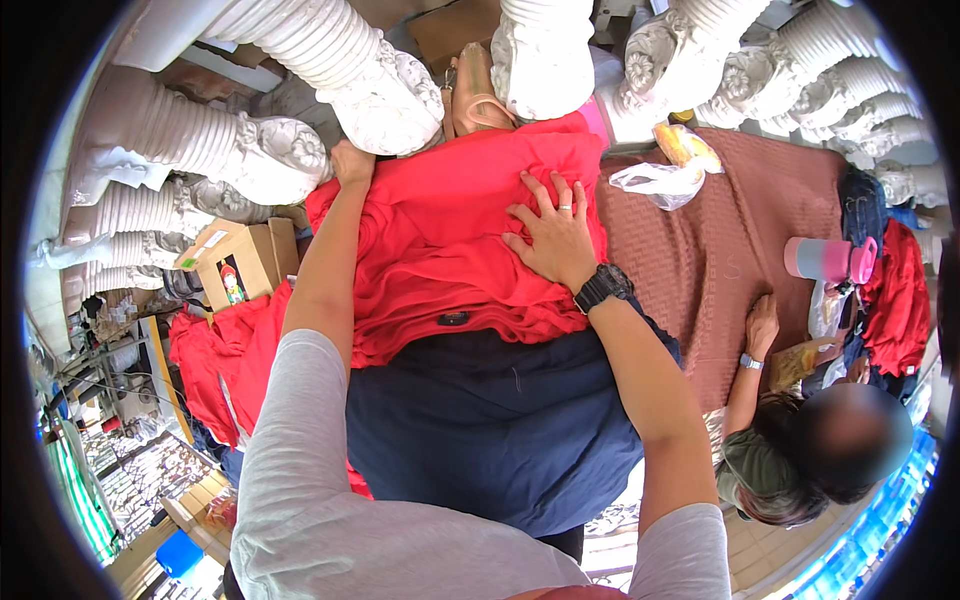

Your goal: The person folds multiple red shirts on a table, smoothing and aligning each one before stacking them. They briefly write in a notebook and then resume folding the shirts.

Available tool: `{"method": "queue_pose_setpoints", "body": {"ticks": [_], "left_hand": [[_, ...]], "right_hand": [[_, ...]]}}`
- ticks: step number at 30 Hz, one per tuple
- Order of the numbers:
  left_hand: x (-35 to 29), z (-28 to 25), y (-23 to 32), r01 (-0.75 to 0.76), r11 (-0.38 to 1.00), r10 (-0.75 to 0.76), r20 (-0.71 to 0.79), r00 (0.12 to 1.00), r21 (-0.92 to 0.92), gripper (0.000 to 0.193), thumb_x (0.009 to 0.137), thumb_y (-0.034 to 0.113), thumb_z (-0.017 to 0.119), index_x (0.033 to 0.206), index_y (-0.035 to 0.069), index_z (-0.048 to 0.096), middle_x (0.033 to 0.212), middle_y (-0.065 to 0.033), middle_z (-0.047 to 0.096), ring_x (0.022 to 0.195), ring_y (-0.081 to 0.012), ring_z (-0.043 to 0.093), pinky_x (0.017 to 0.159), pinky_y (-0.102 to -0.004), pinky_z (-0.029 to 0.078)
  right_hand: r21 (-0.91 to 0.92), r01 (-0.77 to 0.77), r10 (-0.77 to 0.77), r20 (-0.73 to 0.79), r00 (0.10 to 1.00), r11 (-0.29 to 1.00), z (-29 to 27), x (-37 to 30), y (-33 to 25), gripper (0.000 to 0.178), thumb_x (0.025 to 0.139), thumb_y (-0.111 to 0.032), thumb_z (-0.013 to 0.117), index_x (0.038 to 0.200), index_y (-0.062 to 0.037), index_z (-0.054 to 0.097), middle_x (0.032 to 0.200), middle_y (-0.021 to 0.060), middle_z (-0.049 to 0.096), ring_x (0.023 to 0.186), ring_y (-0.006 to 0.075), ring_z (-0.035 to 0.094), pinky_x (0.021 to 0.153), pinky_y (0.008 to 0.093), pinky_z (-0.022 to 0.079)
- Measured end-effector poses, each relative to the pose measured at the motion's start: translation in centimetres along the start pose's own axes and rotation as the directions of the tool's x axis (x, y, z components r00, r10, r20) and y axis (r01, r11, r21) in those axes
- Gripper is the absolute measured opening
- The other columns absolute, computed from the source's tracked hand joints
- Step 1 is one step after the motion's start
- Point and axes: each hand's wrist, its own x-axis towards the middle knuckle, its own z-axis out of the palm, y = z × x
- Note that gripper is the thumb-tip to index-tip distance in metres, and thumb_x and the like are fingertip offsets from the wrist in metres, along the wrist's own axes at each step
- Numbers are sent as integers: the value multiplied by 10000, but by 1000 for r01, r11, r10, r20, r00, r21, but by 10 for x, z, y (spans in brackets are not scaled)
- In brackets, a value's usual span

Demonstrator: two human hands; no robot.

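A stack of folded red garments point(470, 190), likely shirts, lies in front of me, with loose folds along its near side and a small dark label at the near edge. My right hand point(555, 238) rests flat on the red cloth, fingers spread; a ring and a black wristwatch point(604, 288) show on that arm. At the stack's far left corner is my left hand point(352, 165), beside a white column; its fingers are mostly hidden. Dark navy cloth point(490, 420) spreads under the near side of the stack, toward my body.
White ornate columns point(375, 95) line the far side. A brown cloth point(720, 250) covers the surface at right, bearing a plastic bag point(665, 185) and a pink-lidded tumbler point(825, 260). Another person's hand point(762, 325) lies there. Left are a cardboard box point(240, 265) and red cloth point(215, 365).
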Motion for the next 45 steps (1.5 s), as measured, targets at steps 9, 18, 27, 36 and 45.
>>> {"method": "queue_pose_setpoints", "body": {"ticks": [9, 18, 27, 36, 45], "left_hand": [[-8, -2, -11, -104, 995, 104, -103, 989, 12, 372, 757, 53, 690, 1077, -41, 526, 1106, -289, 558, 1001, -458, 593, 873, -498, 492], [-73, -134, 55, -242, 954, 211, 178, 961, 175, 404, 737, -16, 658, 1086, 19, 457, 1103, -248, 563, 953, -462, 609, 822, -503, 523], [-224, -324, 91, 655, 276, -219, 618, 755, -703, 430, 858, -6, 423, 1287, -1, 448, 1078, -185, 616, 733, -267, 686, 639, -272, 589], [-405, -404, 148, 765, -46, -232, 751, 617, -643, 303, 961, 206, 514, 1195, 13, 520, 947, -153, 642, 680, -224, 654, 607, -270, 530], [-456, -366, 181, 450, 614, -112, 492, 863, -649, 419, 948, 147, 615, 1313, 46, 436, 1050, -75, 558, 803, -116, 543, 656, -253, 445]], "right_hand": [[5, 15, -15, -2, 1000, 1000, 3, -1, 2, 393, 820, -503, 625, 1111, -250, 697, 1498, 32, 361, 1401, 356, 260, 1143, 608, 160], [-22, 20, -21, -37, 999, 1000, 8, -2, 5, 372, 809, -489, 644, 1091, -252, 703, 1474, 26, 393, 1394, 359, 276, 1145, 607, 164], [177, -18, 20, -10, 1000, 984, -22, -13, 1, 378, 828, -399, 678, 1121, -160, 689, 1361, 76, 521, 1334, 352, 381, 1141, 558, 221], [840, 45, -213, 85, 973, 541, -225, -154, -95, 439, 822, -165, 745, 1219, -45, 599, 1205, 144, 603, 1167, 338, 527, 1020, 410, 396], [716, 137, -159, -37, 987, 684, -194, -255, -111, 778, 686, -128, 829, 1368, -39, 465, 1328, 183, 504, 1188, 389, 472, 1014, 444, 394]]}}
